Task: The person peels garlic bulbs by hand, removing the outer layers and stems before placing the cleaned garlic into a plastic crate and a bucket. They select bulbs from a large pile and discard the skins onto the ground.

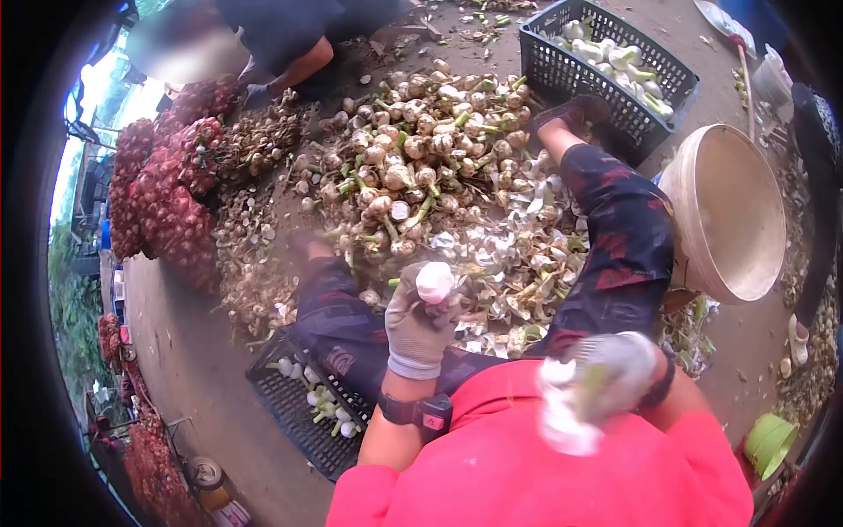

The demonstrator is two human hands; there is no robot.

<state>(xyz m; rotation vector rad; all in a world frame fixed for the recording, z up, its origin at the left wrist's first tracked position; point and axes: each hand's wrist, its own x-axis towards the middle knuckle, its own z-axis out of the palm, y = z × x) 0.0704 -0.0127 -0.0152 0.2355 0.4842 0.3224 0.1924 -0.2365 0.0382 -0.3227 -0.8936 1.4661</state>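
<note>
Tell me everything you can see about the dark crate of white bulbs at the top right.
The dark grey lattice plastic crate is rectangular and open-topped, with a plain rim and slotted walls. It sits upright on the ground, angled to the view. White garlic bulbs with pale green stems lie loose inside. Its near side is by the person's brown shoe; whether they touch, I can't tell. Neither hand is on it.

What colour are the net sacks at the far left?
The net sacks look red, seen best in the head view.
</note>
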